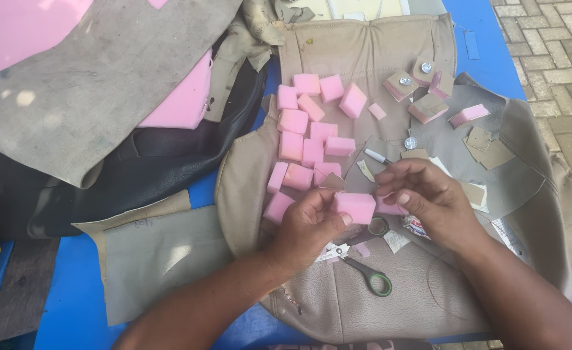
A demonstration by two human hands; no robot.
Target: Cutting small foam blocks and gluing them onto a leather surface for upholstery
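Head camera looks down on two bare hands meeting over a beige seat cover (363, 304) spread on a blue table (72, 304). Farthest to the left of the grip lie a sheet of pink foam (182, 97) under a grey fabric panel (104, 71) and a dark leather piece (124, 175), all well apart from the hands.

Nearer, the left hand (308, 227) comes in from below and to the left, its thumb and fingers closed on a pink foam block (357, 206). The block lies with its long axis running roughly left to right, its left end seated in that hand and its right end reaching toward the other hand. Just beyond the left hand, up and away from the person, sits a loose cluster of pink foam cubes (312, 139).

Green-handled scissors (370, 275) lie on the cover just below the grip, toward the person.

To the right, the right hand (428, 198) has its fingertips curled and pinched together at the block's right end, touching it; a second pink piece shows under those fingers, but how it is held I cannot tell. The left hand carries the block; the right only works at its end. Beyond the right hand lie a pen (378, 156), foam pieces faced with card and metal buttons (415, 87), and card scraps (487, 149).
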